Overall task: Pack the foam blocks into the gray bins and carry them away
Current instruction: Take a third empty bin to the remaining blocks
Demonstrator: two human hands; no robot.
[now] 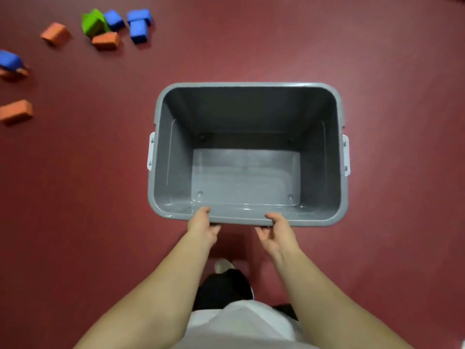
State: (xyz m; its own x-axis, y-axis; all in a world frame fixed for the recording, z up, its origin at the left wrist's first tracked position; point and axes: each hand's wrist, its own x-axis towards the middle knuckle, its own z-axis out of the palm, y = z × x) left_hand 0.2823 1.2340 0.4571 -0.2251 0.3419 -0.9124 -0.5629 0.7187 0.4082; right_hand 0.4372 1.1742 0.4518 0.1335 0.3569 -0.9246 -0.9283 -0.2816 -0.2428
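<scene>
A gray bin (pixel 173 157) with nothing inside sits in front of me over the dark red floor. My left hand (pixel 202 226) and my right hand (pixel 278 233) both grip its near rim, thumbs over the edge and fingers curled underneath. Foam blocks lie scattered at the far left: an orange block (pixel 54 33), a green block (pixel 93 22), another orange block (pixel 106 41), two blue blocks (pixel 113 20) (pixel 139 25), a blue block at the edge (pixel 10 60) and an orange block (pixel 16 112).
White latches stick out from the bin's left side (pixel 151 151) and right side (pixel 346 154). My shoe (pixel 222 265) and dark trouser leg show below the bin. Red floor (pixel 390 59) stretches to the right and behind.
</scene>
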